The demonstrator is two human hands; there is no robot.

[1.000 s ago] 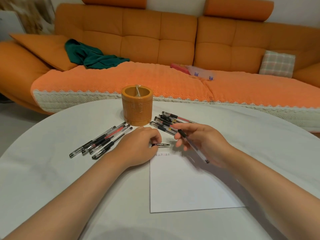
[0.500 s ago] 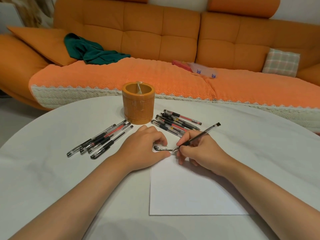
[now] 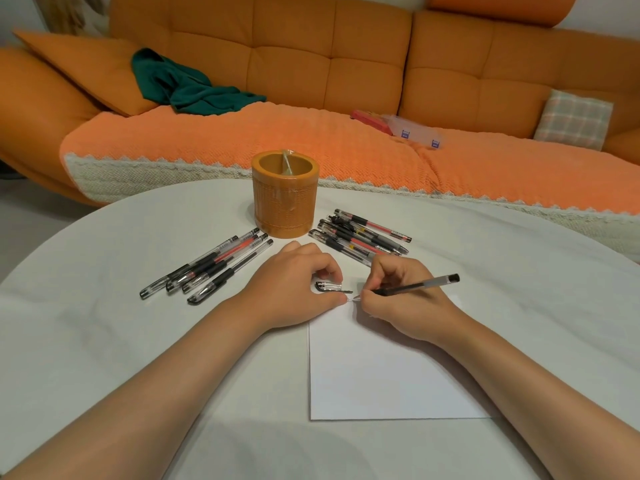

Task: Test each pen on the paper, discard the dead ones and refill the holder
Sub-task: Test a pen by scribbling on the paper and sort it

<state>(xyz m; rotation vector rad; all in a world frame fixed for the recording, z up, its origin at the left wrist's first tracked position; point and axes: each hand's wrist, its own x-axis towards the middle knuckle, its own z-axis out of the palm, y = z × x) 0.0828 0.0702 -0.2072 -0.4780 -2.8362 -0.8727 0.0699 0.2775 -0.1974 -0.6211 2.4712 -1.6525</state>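
- The right hand (image 3: 405, 299) is clamped in a writing grip on a slim, clear-barrelled pen (image 3: 415, 287). Its tip is down on the top edge of the flat white paper (image 3: 381, 368), presumably to see whether ink flows.
- The left hand (image 3: 294, 289) curls round the pen cap (image 3: 329, 286) just beside that tip (likely kept ready for recapping).
- The cylindrical, woven-textured orange holder (image 3: 284, 194) stands behind on the smooth desk (image 3: 104, 306).

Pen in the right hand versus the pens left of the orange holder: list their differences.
The clear-barrelled black pen, pinched by the right hand, is uncapped; the pens left of the round orange holder wear caps. The held pen tilts with its tip on the white paper sheet; the left pens lie flat on the white table. All have clear barrels.
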